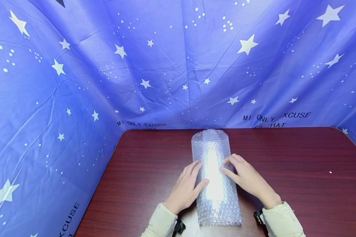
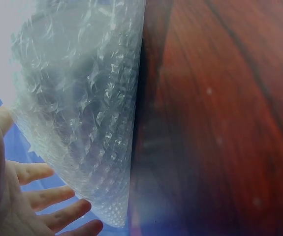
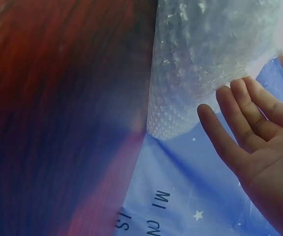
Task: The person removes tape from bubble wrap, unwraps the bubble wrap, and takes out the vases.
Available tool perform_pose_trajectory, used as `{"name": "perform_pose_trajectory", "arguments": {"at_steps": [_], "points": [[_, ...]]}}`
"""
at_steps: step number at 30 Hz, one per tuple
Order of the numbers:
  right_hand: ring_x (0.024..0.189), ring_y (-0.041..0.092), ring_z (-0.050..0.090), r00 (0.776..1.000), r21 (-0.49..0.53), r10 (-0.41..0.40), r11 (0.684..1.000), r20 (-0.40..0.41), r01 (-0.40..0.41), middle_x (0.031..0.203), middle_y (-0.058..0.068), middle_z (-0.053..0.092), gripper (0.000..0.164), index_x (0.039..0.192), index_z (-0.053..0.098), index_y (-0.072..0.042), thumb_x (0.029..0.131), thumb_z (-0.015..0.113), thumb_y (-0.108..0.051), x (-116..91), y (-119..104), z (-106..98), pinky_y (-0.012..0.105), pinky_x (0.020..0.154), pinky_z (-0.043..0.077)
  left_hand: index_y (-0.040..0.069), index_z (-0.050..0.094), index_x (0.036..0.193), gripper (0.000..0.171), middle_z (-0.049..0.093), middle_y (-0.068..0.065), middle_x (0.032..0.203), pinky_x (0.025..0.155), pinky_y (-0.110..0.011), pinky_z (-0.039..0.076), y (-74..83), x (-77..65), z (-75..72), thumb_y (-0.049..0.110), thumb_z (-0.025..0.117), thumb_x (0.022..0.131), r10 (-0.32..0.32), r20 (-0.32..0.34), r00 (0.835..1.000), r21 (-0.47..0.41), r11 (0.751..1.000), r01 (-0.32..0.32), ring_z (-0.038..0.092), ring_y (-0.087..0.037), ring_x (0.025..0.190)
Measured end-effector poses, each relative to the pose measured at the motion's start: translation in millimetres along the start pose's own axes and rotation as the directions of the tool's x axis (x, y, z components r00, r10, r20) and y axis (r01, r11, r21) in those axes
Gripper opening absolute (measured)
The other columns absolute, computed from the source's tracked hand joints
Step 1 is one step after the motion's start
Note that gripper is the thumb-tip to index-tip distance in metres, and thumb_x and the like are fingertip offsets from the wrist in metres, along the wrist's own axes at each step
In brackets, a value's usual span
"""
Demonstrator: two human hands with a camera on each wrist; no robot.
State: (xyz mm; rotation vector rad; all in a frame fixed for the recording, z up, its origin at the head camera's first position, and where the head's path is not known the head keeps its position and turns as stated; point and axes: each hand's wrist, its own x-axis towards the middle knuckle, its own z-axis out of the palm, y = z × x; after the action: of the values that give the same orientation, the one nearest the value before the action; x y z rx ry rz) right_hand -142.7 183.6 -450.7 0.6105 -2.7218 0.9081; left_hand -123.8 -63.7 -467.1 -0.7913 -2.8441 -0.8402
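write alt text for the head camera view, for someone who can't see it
A person's left hand and right hand touch opposite sides of a long piece of clear bubble wrap, its middle glaring white. It lies on a dark red wooden table, with star-patterned blue cloth behind.

Lying lengthwise on the dark red, wood-grain tabletop [image 1: 299,191]: a long, clear, crinkled bubble-wrap bundle [image 1: 216,181], rounded on top, glaring white along its middle, with its far end at the back edge.
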Motion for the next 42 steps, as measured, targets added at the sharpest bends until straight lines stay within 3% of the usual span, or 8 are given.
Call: {"name": "perform_pose_trajectory", "arguments": {"at_steps": [7, 21, 42], "points": [[0.091, 0.009, 0.057, 1.000, 0.014, -0.008, 1.000, -0.008, 0.008, 0.095, -0.008, 0.057, 0.012, 0.097, 0.062, -0.018, 0.096, 0.067, -0.028, -0.5, 0.5, 2.8, 0.034, 0.078, 0.052, 0.013, 0.033, 0.154, 0.067, 0.036, -0.009, 0.157, 0.115, -0.047, 0.036, -0.2, -0.3, 0.8, 0.056, 0.032, 0.104, 0.002, -0.002, 1.000, -0.005, 1.000, -0.002, 0.035, -0.026, 0.144], [0.084, 0.005, 0.043, 0.998, -0.024, -0.037, 0.999, -0.049, 0.036, 0.088, -0.009, 0.049, 0.016, 0.094, 0.056, -0.017, 0.094, 0.069, -0.026, -0.5, 0.4, 3.3, 0.027, 0.070, 0.043, 0.013, 0.034, 0.154, 0.066, 0.036, -0.009, 0.157, 0.116, -0.047, 0.035, -0.1, -0.4, 0.6, 0.056, 0.033, 0.104, -0.002, 0.003, 1.000, -0.007, 1.000, 0.002, 0.035, -0.025, 0.145], [0.081, 0.005, 0.037, 0.996, -0.054, -0.049, 0.998, -0.072, 0.046, 0.085, -0.008, 0.043, 0.022, 0.092, 0.051, -0.016, 0.093, 0.071, -0.025, -0.2, -1.5, 2.9, 0.023, 0.067, 0.038, 0.015, 0.032, 0.155, 0.068, 0.035, -0.007, 0.158, 0.116, -0.047, 0.035, 1.0, -0.4, -1.7, 0.058, 0.033, 0.103, -0.007, 0.010, 1.000, -0.011, 1.000, 0.007, 0.034, -0.024, 0.145]]}}
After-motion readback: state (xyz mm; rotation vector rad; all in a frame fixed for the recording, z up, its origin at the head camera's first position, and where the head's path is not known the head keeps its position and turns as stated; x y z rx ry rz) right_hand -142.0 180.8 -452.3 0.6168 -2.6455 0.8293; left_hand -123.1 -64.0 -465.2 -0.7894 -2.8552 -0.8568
